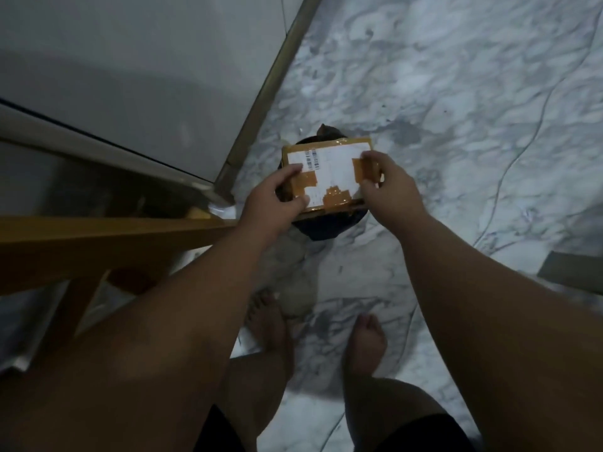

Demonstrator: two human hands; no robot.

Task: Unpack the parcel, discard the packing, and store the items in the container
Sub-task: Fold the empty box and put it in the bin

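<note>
From the head camera, looking down, the person stood barefoot on a grey-and-white marbled floor (456,93), both arms stretched out in front. Between the hands sat a small flat brown cardboard parcel (329,172), its top covered by a white shipping label with barcodes and patched with strips of shiny brown tape. The left hand (277,197) gripped the parcel's left end, thumb lying across the label and fingers curled under the edge. The right hand (386,184) held the right end the same way, thumb pressed onto a tape strip near the corner. The parcel was held level in the air, directly over a dark round bin lined with a dark bag (321,228) that stood on the floor beneath it; only the bin's rim showed around the parcel's edges. At the left ran a wooden table edge (114,236), and behind it a pale wall panel (130,76).
</note>
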